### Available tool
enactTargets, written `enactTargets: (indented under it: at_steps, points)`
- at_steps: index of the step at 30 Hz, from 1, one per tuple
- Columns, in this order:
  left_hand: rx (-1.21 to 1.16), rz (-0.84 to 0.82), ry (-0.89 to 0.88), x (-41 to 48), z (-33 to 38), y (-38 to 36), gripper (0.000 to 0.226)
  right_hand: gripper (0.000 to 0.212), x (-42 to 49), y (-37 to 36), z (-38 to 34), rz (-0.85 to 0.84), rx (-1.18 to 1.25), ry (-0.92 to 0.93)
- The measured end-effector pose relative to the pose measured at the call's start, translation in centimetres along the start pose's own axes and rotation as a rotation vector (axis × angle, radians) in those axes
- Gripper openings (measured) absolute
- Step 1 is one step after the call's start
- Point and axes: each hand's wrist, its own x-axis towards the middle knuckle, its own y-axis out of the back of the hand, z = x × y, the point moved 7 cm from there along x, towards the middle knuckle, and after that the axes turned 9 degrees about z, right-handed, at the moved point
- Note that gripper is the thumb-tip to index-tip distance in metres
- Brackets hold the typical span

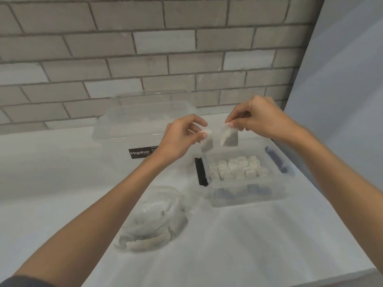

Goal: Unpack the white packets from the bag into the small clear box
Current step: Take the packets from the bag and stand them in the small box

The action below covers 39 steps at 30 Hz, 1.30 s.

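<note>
two hands, left hand (182, 137) and right hand (257, 119), each pinch a packet (229, 137) above the box (248, 193).

The small box (251, 200) is clear plastic, smooth and faintly cloudy, with a glossy black latch (200, 172) and a blue latch (276, 160). The packets (235, 168) in it look like matt white paper, slightly fibrous; so do the left packet (207, 142) and right packet (229, 138). The bag (153, 220) is thin, crinkled, shiny clear film. The big box (134, 125) is smooth clear plastic with a matt black label (143, 152). The surface (62, 172) is white, smooth, softly sheened. The wall (145, 38) is matt grey brick.
</note>
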Motion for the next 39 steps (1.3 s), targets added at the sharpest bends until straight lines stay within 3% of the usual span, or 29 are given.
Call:
enactTargets:
  at_steps: [2, 5, 9, 14, 19, 30, 39]
  points:
    - [0.029, -0.037, -0.008, 0.7, 0.4, -2.5, 0.023, 0.009, -0.1, 0.4, 2.2, -0.010, -0.056, -0.014]
    - [0.133, -0.143, -0.029, 1.3, 0.5, -6.8, 0.014, 0.012, -0.3, -0.1, 5.6, -0.054, -0.157, -0.043]
    - [0.260, -0.304, -0.058, 1.3, -0.1, -12.4, 0.009, 0.014, -1.1, -2.7, 10.0, -0.219, -0.287, -0.086]
    - [0.333, -0.513, 0.127, 0.5, -2.7, -18.5, 0.014, 0.023, -3.0, -6.8, 13.6, -0.527, -0.386, -0.183]
    - [0.421, -0.619, 0.268, -0.3, -5.0, -21.9, 0.024, 0.018, -4.3, -8.9, 14.9, -0.688, -0.464, -0.235]
    - [0.638, -0.576, 0.211, -0.2, -6.5, -23.7, 0.025, 0.024, -5.1, -11.3, 15.7, -0.721, -0.441, -0.222]
    - [0.636, -0.577, 0.231, 0.0, -6.5, -23.8, 0.024, 0.025, -4.8, -10.7, 15.4, -0.694, -0.469, -0.213]
